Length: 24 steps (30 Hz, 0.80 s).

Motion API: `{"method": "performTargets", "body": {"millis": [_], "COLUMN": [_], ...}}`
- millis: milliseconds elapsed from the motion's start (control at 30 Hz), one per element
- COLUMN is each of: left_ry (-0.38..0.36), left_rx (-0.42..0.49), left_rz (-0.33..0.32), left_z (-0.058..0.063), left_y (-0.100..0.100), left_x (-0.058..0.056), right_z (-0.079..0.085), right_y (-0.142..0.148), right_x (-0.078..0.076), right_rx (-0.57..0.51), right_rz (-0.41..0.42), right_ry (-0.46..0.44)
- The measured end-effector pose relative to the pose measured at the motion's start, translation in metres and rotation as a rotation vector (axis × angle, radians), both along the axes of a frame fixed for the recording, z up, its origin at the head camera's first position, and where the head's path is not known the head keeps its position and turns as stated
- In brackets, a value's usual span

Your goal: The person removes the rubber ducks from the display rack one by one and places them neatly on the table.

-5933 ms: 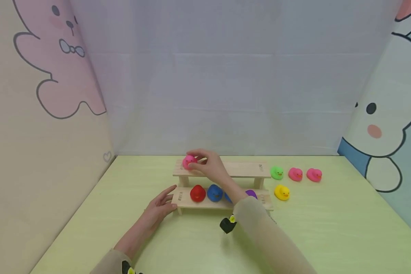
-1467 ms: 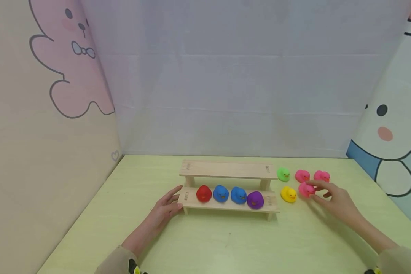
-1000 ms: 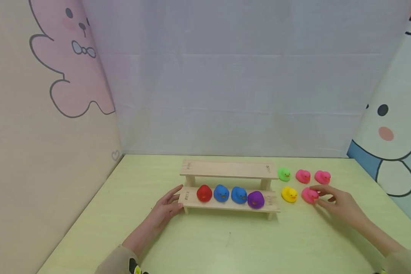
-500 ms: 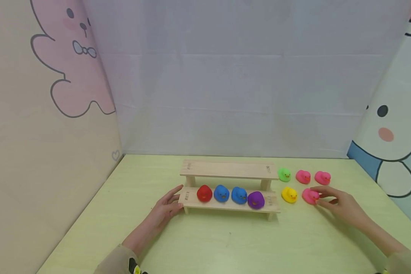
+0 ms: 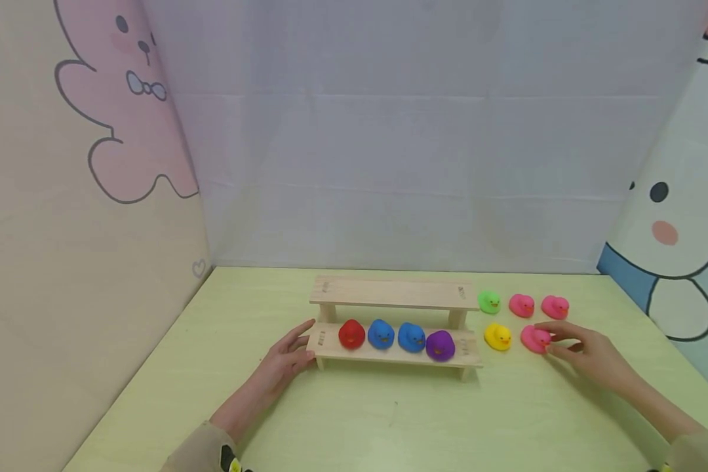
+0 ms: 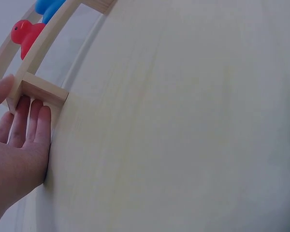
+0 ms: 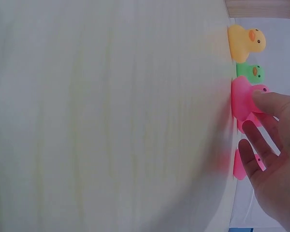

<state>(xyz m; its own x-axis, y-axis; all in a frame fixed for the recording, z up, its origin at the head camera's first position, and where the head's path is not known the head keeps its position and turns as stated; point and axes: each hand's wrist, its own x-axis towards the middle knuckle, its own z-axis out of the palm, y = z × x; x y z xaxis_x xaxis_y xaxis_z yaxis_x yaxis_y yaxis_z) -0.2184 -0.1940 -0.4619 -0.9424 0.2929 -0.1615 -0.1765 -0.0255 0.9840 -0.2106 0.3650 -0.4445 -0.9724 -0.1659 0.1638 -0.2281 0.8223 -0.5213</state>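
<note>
In the head view, a two-tier wooden rack (image 5: 395, 291) stands mid-table. My left hand (image 5: 282, 359) touches its left end, thumb at the front corner, fingers fairly straight; the left wrist view shows the fingertips against the end leg (image 6: 46, 89). On the lower tier sit a red rubber duck (image 5: 351, 334), two blue ducks (image 5: 381, 334) and a purple duck (image 5: 440, 345). Right of the rack, my right hand (image 5: 590, 354) pinches a pink rubber duck (image 7: 241, 99) between thumb and index finger, the duck down on the table; its other fingers hang loose.
Behind the held duck stand a green duck (image 5: 489, 302) and two pink ducks (image 5: 522, 305), with a yellow duck (image 5: 498, 336) to its left. The upper tier is bare wood. A pale cloth wall (image 5: 401, 164) closes off the table's back edge.
Since the oldest frame, my right hand has brought the pink duck from the upper tier to the table on the right, setting it down beside the yellow duck. My left hand stays at the rack.
</note>
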Motion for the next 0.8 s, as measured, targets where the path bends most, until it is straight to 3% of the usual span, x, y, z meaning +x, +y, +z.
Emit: {"method": "performTargets", "body": {"millis": [500, 800], "left_ry": [-0.002, -0.001], "left_rx": [0.006, -0.001], "left_rz": [-0.009, -0.003], "left_z": [0.001, 0.0011], "left_y": [-0.001, -0.0001], "left_x": [0.0021, 0.0011], "right_z": [-0.0009, 0.0029], "right_y": [0.0012, -0.0005], "right_x": [0.0004, 0.0006], "right_rx": [-0.009, 0.007], "right_rz": [-0.004, -0.036], "right_ry": [0.006, -0.036]}}
